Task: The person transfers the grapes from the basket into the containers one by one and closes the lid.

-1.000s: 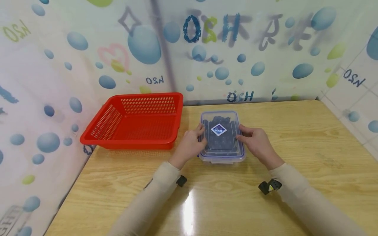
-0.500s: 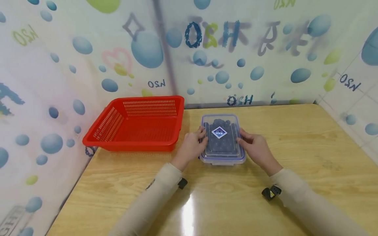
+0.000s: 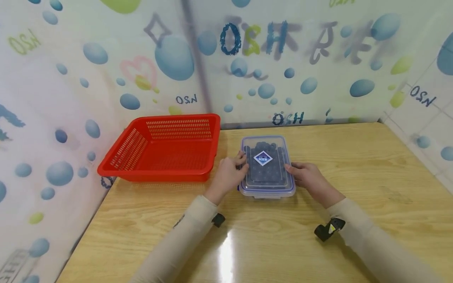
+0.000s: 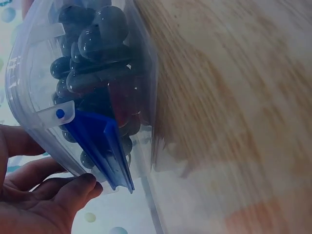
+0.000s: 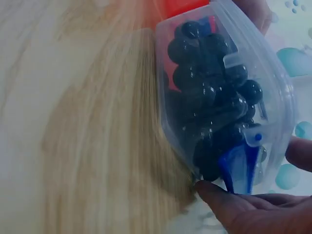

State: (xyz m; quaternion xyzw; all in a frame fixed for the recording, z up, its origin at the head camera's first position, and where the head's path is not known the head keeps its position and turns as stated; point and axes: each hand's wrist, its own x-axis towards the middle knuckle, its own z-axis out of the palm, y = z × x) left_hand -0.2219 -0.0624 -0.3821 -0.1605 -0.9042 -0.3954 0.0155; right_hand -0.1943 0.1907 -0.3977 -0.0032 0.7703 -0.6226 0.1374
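Observation:
A clear plastic food storage box [image 3: 265, 186] with a blue-edged lid and a diamond label [image 3: 263, 158] stands on the table, filled with dark round fruit [image 5: 195, 73] that look like grapes. My left hand [image 3: 227, 175] grips the lid's left edge, thumb and fingers right at the rim beside a blue side clip [image 4: 100, 146] that is swung outward. On the opposite side, my right hand [image 3: 311, 179] holds the box's edge, one digit at the lid and others low by the other blue clip [image 5: 239, 168], which also angles away from the wall.
A red slotted plastic basket [image 3: 155, 173] sits to the left of the box on the wooden table [image 3: 354, 157]. Behind rises a patterned wall covering [image 3: 240, 90], close to the table's back edge. Each sleeve carries a small black wrist device [image 3: 329, 229].
My right hand has shifted slightly outward and its fingers have slid lower along the box's right side. The left hand keeps its place at the left edge; the box stays put.

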